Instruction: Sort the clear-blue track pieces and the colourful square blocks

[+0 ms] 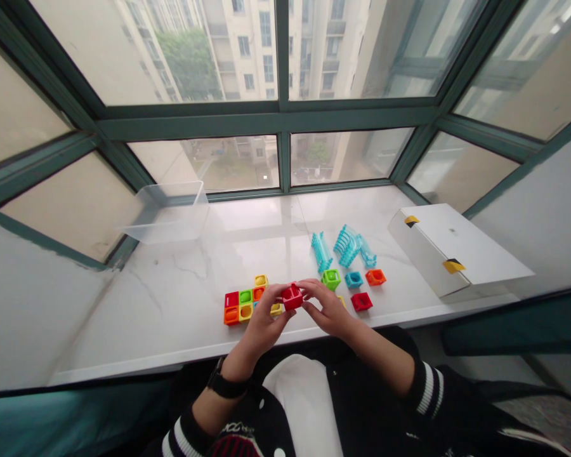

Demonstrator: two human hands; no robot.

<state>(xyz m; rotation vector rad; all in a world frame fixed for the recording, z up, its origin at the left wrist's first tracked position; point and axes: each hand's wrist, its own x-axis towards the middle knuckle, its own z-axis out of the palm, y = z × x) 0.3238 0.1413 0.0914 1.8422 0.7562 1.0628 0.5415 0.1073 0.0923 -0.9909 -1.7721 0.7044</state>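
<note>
The left hand (265, 322) and right hand (332, 311) pinch a red block (292, 297) — probably light, stiff, slick, best held by opposite sides — with coloured blocks (245, 311) left of the grip.

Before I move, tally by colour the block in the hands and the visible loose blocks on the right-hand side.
Red: 2, the held red block and the loose red block
Green block: 1
Blue block: 1
Orange block: 1
Yellow block: 1, mostly hidden by the right hand
Total: 6
</note>
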